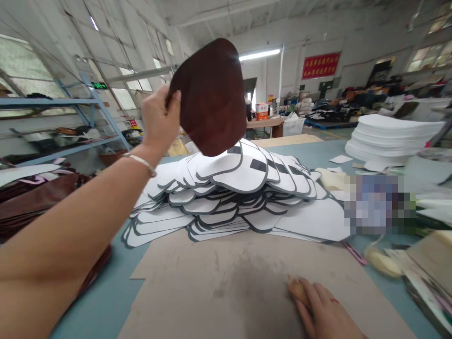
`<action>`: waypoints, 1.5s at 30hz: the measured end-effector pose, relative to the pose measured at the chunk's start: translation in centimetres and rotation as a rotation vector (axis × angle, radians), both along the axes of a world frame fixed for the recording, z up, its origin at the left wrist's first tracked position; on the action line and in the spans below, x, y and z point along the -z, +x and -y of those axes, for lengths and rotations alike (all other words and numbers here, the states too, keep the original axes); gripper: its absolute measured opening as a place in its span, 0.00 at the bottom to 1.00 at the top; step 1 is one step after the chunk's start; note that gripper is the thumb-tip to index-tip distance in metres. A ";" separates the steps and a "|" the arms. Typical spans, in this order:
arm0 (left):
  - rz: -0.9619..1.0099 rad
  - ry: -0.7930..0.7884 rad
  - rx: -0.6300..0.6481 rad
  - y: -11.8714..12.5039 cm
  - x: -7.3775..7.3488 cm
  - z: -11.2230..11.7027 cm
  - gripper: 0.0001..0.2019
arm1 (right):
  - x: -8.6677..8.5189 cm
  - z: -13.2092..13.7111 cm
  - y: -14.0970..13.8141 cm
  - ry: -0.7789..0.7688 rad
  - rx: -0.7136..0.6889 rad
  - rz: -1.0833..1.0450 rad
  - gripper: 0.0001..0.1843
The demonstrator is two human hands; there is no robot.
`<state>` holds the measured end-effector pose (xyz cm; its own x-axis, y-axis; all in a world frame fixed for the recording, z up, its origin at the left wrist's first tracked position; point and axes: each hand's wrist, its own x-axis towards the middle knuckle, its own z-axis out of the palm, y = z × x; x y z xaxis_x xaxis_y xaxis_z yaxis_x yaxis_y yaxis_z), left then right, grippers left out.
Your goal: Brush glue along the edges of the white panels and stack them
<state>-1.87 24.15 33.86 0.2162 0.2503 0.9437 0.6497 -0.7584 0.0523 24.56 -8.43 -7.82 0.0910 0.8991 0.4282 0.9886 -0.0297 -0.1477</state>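
My left hand [160, 115] is raised and closed on the left edge of a dark brown leather piece [213, 99] with rounded corners. The leather hangs in the air above a heap of white, dark-edged cut panels [240, 176], some bearing black rectangles. Low on the right, my right hand [323, 306] rests on a grey-brown board [197, 287]. Its fingers are curled round a small tan lump [298, 289], partly hidden by them. A dark smudge marks the board beside that hand.
White sheets [388, 141] are stacked at the back right. A pink cutter-like tool [354, 253] lies right of the board, near a pale yellowish pad [383, 261]. At the left are brown leather pieces [38, 197] and a blue shelf rack [60, 101].
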 end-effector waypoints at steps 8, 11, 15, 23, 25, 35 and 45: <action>-0.860 -0.378 0.110 -3.8 16.1 17.3 0.24 | -7.8 0.1 -5.9 -0.369 -0.047 -0.807 0.26; -0.966 -0.787 0.138 -0.8 25.4 20.8 0.23 | -10.0 0.4 -8.1 -0.482 -0.096 -1.350 0.28; -0.807 -1.021 0.366 3.1 31.4 24.4 0.15 | -9.6 1.9 -8.1 -0.489 0.108 -1.824 0.34; -0.974 -0.678 0.603 4.1 33.5 23.8 0.18 | -8.7 4.7 -4.0 -0.242 0.430 -2.107 0.29; -0.989 -0.626 0.596 4.2 34.2 23.8 0.19 | -8.8 5.1 -4.0 -0.228 0.447 -2.130 0.28; -0.917 -0.708 0.582 5.7 35.0 25.5 0.21 | -9.6 6.8 -5.8 -0.480 0.305 -1.460 0.35; -0.902 -0.739 0.655 5.6 34.9 24.4 0.21 | -7.9 7.4 -7.1 -0.746 -0.007 -0.084 0.39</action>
